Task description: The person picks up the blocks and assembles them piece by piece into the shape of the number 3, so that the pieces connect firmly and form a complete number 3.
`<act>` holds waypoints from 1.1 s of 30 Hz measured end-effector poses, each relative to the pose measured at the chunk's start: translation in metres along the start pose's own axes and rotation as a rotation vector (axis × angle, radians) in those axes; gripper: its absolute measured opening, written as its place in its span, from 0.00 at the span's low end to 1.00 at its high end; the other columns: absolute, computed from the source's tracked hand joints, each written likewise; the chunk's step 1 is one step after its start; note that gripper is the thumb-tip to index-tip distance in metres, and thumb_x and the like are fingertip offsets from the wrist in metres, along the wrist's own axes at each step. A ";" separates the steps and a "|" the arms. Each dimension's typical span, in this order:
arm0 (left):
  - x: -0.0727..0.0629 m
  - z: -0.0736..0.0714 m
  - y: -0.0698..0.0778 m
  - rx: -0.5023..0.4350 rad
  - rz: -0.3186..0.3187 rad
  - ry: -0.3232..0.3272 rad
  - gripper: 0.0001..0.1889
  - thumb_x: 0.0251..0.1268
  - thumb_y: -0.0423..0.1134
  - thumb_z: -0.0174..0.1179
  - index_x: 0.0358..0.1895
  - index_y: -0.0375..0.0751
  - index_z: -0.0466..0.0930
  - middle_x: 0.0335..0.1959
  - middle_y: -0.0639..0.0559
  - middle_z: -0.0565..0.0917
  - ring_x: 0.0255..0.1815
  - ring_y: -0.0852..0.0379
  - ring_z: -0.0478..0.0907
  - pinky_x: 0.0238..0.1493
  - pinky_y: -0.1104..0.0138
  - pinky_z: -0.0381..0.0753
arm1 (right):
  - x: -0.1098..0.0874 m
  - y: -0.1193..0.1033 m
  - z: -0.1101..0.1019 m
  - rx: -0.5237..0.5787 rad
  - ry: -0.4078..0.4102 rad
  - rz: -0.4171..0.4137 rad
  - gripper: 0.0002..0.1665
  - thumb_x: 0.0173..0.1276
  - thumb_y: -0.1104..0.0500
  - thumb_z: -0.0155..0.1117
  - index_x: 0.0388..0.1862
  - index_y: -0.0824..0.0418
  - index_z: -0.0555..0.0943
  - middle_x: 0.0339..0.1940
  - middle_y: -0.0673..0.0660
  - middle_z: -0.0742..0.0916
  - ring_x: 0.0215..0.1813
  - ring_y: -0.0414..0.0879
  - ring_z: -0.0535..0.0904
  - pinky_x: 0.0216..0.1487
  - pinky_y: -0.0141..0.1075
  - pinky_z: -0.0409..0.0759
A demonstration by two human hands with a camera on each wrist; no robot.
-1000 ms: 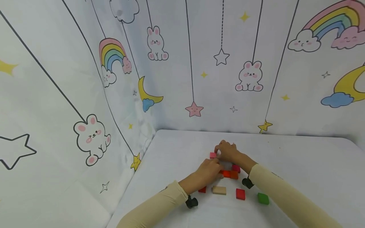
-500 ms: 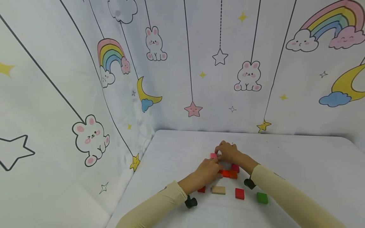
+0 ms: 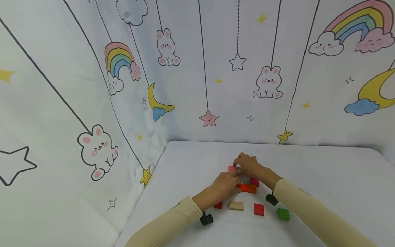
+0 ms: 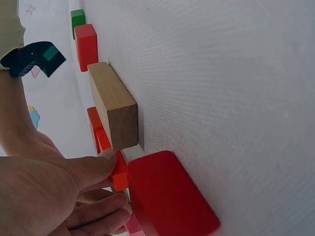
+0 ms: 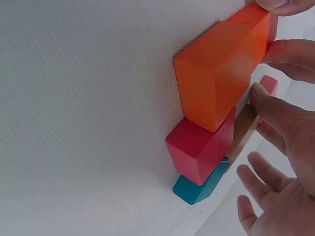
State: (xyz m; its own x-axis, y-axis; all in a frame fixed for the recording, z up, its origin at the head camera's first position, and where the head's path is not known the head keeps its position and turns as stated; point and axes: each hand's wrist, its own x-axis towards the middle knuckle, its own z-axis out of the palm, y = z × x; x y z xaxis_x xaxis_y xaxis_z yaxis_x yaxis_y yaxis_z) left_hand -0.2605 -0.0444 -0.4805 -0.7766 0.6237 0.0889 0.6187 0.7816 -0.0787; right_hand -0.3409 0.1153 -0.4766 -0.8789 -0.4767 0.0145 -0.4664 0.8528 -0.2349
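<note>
My left hand (image 3: pixel 225 186) pinches the left end of a row of orange-red blocks; its thumb (image 4: pixel 101 164) lies against the orange-red block (image 4: pixel 118 172) there. An orange block (image 5: pixel 216 69) adjoins that row on the right. Behind it, my right hand (image 3: pixel 248 165) has thumb and index finger at a pink block (image 3: pixel 231 168), apparently pinching it, while its other fingers spread loosely. Between the hands lie a crimson block (image 5: pixel 202 145), a teal block (image 5: pixel 199 187) and a brown wooden block (image 5: pixel 241 130), the last partly hidden by my right fingers.
Nearer on the white table (image 3: pixel 185 157) lie a dark red block (image 4: pixel 170 196), a plain wooden block (image 3: pixel 236 206), a red block (image 3: pixel 259 209) and a green block (image 3: pixel 283 214). Black wrist cameras (image 3: pixel 206 219) hang under both sleeves. A patterned cloth stands behind the table.
The head view has shifted slightly. Both hands keep their places at the blocks, with hardly any visible movement.
</note>
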 end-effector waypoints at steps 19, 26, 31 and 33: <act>0.000 0.000 -0.001 -0.002 0.015 0.008 0.15 0.71 0.54 0.70 0.55 0.56 0.90 0.54 0.57 0.88 0.55 0.60 0.82 0.56 0.68 0.81 | -0.002 0.002 -0.001 0.015 0.005 -0.007 0.12 0.71 0.55 0.75 0.51 0.53 0.89 0.58 0.64 0.83 0.58 0.60 0.82 0.63 0.68 0.73; 0.000 0.001 -0.001 0.004 0.020 0.020 0.15 0.71 0.53 0.70 0.55 0.56 0.90 0.56 0.57 0.88 0.57 0.60 0.82 0.56 0.68 0.81 | -0.005 0.001 -0.002 0.018 0.011 -0.009 0.13 0.70 0.55 0.76 0.52 0.53 0.89 0.58 0.63 0.83 0.58 0.60 0.81 0.63 0.67 0.73; 0.000 0.001 -0.001 -0.005 0.021 0.018 0.15 0.71 0.53 0.70 0.55 0.55 0.90 0.57 0.56 0.88 0.58 0.59 0.82 0.58 0.67 0.81 | -0.006 0.001 -0.002 0.016 0.006 -0.007 0.13 0.69 0.55 0.76 0.52 0.52 0.89 0.57 0.63 0.84 0.56 0.59 0.82 0.61 0.66 0.74; 0.000 0.001 -0.001 -0.001 0.023 0.020 0.15 0.70 0.53 0.70 0.55 0.55 0.90 0.57 0.57 0.88 0.59 0.59 0.82 0.58 0.67 0.81 | -0.006 0.001 -0.002 0.017 0.005 -0.009 0.13 0.69 0.54 0.76 0.51 0.53 0.89 0.57 0.63 0.84 0.56 0.59 0.82 0.60 0.66 0.75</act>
State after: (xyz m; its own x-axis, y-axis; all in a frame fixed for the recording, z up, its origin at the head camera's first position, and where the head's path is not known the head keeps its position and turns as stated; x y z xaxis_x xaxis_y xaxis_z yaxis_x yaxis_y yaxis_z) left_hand -0.2607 -0.0453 -0.4810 -0.7599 0.6412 0.1066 0.6362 0.7674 -0.0802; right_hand -0.3367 0.1194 -0.4754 -0.8754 -0.4829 0.0219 -0.4724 0.8448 -0.2512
